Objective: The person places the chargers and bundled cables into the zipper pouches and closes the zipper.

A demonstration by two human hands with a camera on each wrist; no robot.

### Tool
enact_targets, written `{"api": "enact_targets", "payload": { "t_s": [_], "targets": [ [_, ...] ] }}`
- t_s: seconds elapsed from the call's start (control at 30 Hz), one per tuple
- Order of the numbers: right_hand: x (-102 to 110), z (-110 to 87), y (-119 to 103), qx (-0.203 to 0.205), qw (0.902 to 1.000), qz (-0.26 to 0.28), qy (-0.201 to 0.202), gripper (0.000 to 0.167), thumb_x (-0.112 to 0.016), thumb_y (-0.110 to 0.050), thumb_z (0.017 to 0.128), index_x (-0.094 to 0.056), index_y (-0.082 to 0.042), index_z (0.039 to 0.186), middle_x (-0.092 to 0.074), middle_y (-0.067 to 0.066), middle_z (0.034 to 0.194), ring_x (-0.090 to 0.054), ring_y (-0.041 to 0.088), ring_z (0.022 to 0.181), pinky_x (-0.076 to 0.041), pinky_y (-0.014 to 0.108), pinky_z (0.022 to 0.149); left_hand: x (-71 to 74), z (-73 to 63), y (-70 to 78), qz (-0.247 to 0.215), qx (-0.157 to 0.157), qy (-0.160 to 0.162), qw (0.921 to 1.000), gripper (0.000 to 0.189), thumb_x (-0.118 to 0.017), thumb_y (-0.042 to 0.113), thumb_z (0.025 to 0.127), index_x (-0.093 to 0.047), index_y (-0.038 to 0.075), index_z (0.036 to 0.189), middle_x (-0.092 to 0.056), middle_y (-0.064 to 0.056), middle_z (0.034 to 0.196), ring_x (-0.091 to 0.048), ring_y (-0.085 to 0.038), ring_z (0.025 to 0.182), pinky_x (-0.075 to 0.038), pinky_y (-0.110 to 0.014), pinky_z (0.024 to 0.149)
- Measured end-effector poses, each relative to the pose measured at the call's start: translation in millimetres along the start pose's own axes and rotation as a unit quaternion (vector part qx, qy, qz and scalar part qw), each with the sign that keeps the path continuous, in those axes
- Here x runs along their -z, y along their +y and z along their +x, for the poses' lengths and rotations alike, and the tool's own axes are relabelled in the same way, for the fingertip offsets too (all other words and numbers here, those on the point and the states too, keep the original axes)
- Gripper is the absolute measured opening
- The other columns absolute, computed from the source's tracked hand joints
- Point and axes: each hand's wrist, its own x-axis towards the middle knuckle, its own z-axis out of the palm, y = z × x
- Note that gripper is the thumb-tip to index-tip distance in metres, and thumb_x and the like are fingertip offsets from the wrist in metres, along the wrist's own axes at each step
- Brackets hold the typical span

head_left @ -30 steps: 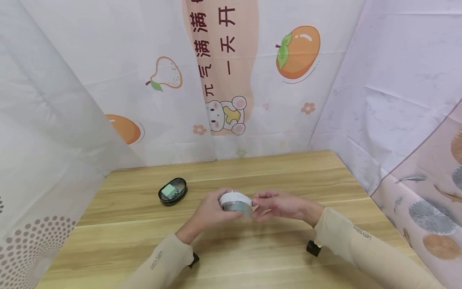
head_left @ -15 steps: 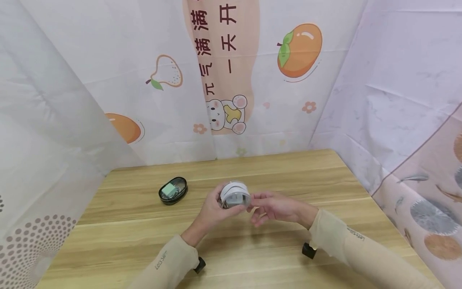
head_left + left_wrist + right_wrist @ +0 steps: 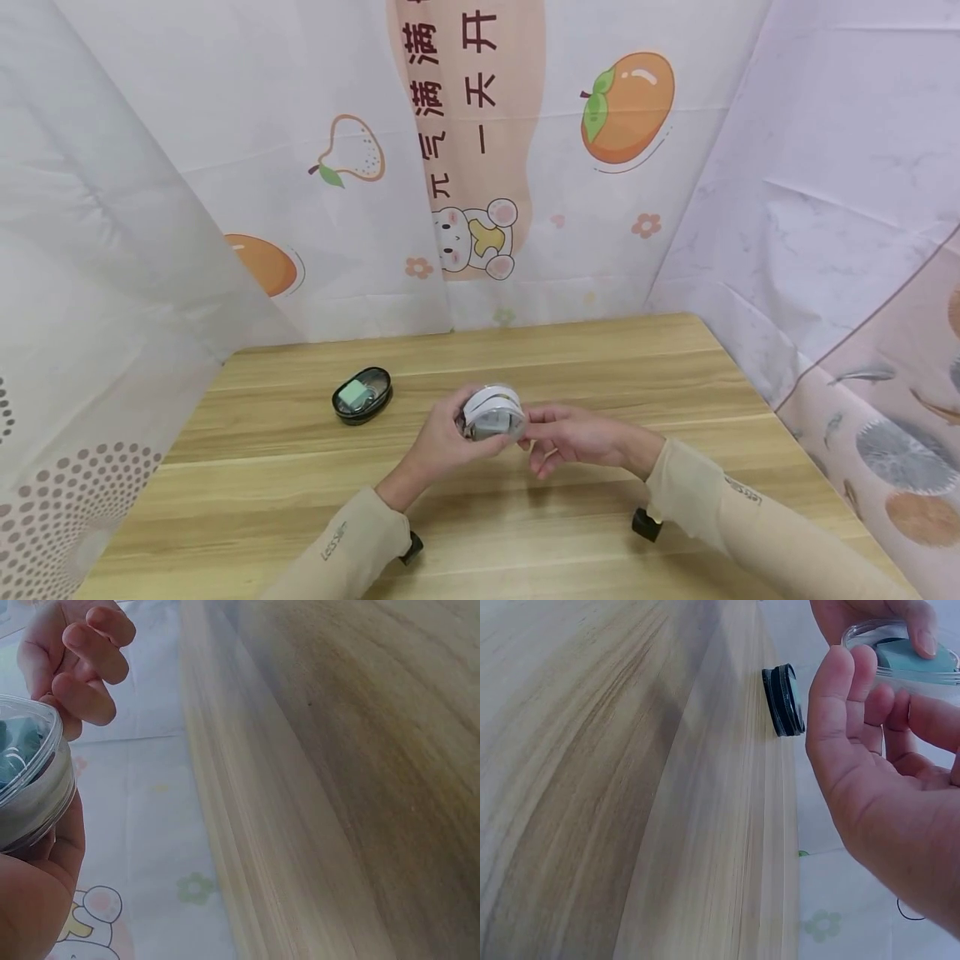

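Note:
My left hand [image 3: 444,442] grips a small oval clear case [image 3: 495,410] with a white band round its side, thumb in front. Through its clear wall something teal [image 3: 19,750] shows in the left wrist view. At the case's right end my right hand [image 3: 581,437] pinches its edge between thumb and index finger, the other fingers loosely bent. Whether a zipper pull lies in that pinch is hidden. The right wrist view shows the left thumb on the clear face [image 3: 911,656] of the case. Both hands hold it above the table.
A black-rimmed clear case [image 3: 362,395] with a mint-green block inside lies at the back left of the wooden table [image 3: 285,492]. Printed cloth [image 3: 555,275] hangs behind the table and along both sides.
My left hand has tilted the case, so more of its clear face shows. My right hand stays at the case's right end, its lower fingers now bent lower. The black-rimmed case has not moved.

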Motion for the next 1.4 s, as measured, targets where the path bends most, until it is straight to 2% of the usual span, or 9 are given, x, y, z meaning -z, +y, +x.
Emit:
{"api": "enact_targets", "payload": {
  "t_s": [0.17, 0.37, 0.53, 0.73, 0.8, 0.9, 1.07, 1.2, 1.4],
  "targets": [
    [2, -2.1, 0, -0.001, 1.0, -0.005, -0.003, 0.014, -0.048, -0.017, 0.108, -0.059, -0.01, 0.115, -0.053, 0.004, 0.101, -0.066, 0.018, 0.082, -0.057, 0.036, 0.08, 2.9, -1.8, -6.6, 0.013, -0.003, -0.019, 0.9997, 0.043, -0.086, 0.009, 0.079, -0.066, 0.012, 0.117, -0.071, -0.001, 0.107, -0.066, -0.019, 0.095, -0.057, -0.034, 0.083],
    [5, -9.1, -5, -0.001, 0.9993, -0.03, 0.023, 0.014, -0.05, -0.018, 0.108, -0.058, -0.008, 0.111, -0.056, 0.004, 0.1, -0.066, 0.021, 0.084, -0.057, 0.038, 0.081, 6.8, -6.5, -10.2, 0.09, 0.017, -0.062, 0.9939, 0.043, -0.086, 0.013, 0.077, -0.068, 0.018, 0.115, -0.07, 0.007, 0.1, -0.066, -0.014, 0.09, -0.057, -0.033, 0.08],
    [4, -8.7, -9, 0.007, 0.997, -0.07, 0.031, 0.019, -0.054, -0.022, 0.107, -0.058, -0.004, 0.11, -0.057, 0.008, 0.101, -0.065, 0.025, 0.086, -0.057, 0.037, 0.078, 5.1, -7.7, -14.1, 0.175, 0.022, -0.101, 0.9791, 0.04, -0.084, 0.016, 0.074, -0.066, 0.019, 0.11, -0.068, 0.011, 0.094, -0.064, -0.008, 0.083, -0.055, -0.027, 0.073],
    [2, -7.9, -11, 0.0, 0.9952, -0.088, 0.043, 0.025, -0.055, -0.024, 0.107, -0.057, 0.0, 0.109, -0.058, 0.008, 0.097, -0.065, 0.024, 0.082, -0.057, 0.036, 0.075, 2.9, -5.7, -11.0, 0.269, 0.007, -0.11, 0.9568, 0.04, -0.082, 0.021, 0.071, -0.066, 0.017, 0.107, -0.066, 0.011, 0.086, -0.06, -0.004, 0.072, -0.05, -0.021, 0.062],
    [2, -8.1, -12, -0.008, 0.9945, -0.092, 0.049, 0.026, -0.055, -0.025, 0.106, -0.057, 0.001, 0.109, -0.059, 0.008, 0.097, -0.066, 0.023, 0.081, -0.058, 0.037, 0.075, 4.3, -5.5, -9.9, 0.277, 0.009, -0.106, 0.9549, 0.041, -0.082, 0.021, 0.072, -0.067, 0.015, 0.11, -0.068, 0.009, 0.088, -0.061, -0.004, 0.074, -0.052, -0.021, 0.065],
    [5, -8.0, -12, -0.013, 0.9918, -0.105, 0.072, 0.032, -0.055, -0.029, 0.106, -0.056, 0.003, 0.11, -0.059, 0.008, 0.096, -0.066, 0.022, 0.08, -0.058, 0.037, 0.073, 9.4, -6.3, -8.5, 0.238, 0.034, -0.08, 0.9675, 0.045, -0.085, 0.02, 0.075, -0.068, 0.013, 0.117, -0.071, 0.006, 0.097, -0.065, -0.006, 0.082, -0.055, -0.024, 0.072],
    [11, -9.4, -6, -0.026, 0.9869, -0.116, 0.109, 0.031, -0.057, -0.029, 0.105, -0.057, 0.001, 0.107, -0.058, 0.008, 0.092, -0.065, 0.021, 0.077, -0.058, 0.039, 0.072, 18.9, -6.9, -7.8, 0.104, 0.057, -0.015, 0.9928, 0.05, -0.089, 0.021, 0.078, -0.069, 0.014, 0.122, -0.072, 0.004, 0.108, -0.067, -0.014, 0.098, -0.055, -0.035, 0.086],
    [11, -8.3, 1, -0.04, 0.9886, -0.111, 0.093, 0.031, -0.058, -0.028, 0.105, -0.056, 0.002, 0.108, -0.058, 0.008, 0.093, -0.065, 0.021, 0.077, -0.057, 0.039, 0.072, 19.6, -6.3, -8.6, 0.026, 0.04, -0.018, 0.9987, 0.05, -0.088, 0.017, 0.081, -0.068, 0.013, 0.127, -0.071, 0.002, 0.114, -0.066, -0.019, 0.103, -0.055, -0.036, 0.088],
    [7, -6.7, 2, -0.03, 0.9908, -0.104, 0.081, 0.033, -0.057, -0.026, 0.105, -0.055, 0.007, 0.11, -0.059, 0.011, 0.094, -0.065, 0.02, 0.075, -0.056, 0.035, 0.069, 16.4, -7.7, -9.9, -0.014, 0.039, -0.021, 0.9989, 0.051, -0.085, 0.009, 0.083, -0.065, 0.01, 0.13, -0.069, -0.004, 0.117, -0.066, -0.021, 0.101, -0.057, -0.032, 0.082]
  ]
}}
